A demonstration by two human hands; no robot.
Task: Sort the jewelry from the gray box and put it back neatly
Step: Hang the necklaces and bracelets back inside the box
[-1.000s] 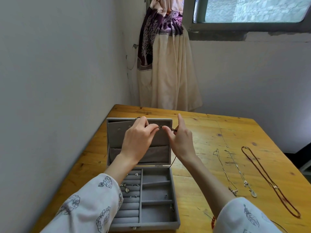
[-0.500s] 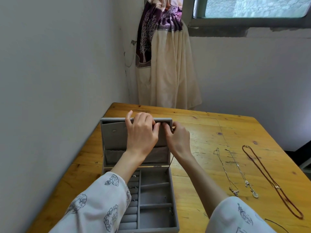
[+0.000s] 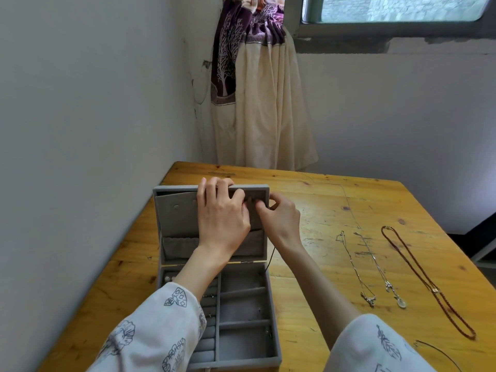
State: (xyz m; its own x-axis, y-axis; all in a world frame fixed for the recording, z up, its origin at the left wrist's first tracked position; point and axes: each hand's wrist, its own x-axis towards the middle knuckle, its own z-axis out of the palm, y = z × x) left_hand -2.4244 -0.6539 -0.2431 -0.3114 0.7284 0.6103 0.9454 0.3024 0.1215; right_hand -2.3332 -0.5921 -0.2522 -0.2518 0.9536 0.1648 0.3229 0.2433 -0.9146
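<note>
Centrally: desk (image 3: pixel 322 200) carries open gray box (image 3: pixel 230 312), lid upright. Left hand (image 3: pixel 222 216) fingers curled over lid top; right hand (image 3: pixel 281 218) fingers pinching dark cord (image 3: pixel 270 257) at lid's right edge. Three necklaces (image 3: pixel 375 264) lie well right.

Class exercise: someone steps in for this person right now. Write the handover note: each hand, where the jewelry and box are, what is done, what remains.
Left hand: fingers curled over the top edge of the gray box's upright lid, steadying it.
Right hand: pinch grip on a thin dark cord at the lid's upper right; the cord hangs down toward the tray.
On the table, right of the box: two silver necklaces and a red bead necklace, laid out straight.
Done: small pieces sit in the tray's left ring rolls.
Left: fix the cord in the lid, then return the three necklaces.
</note>
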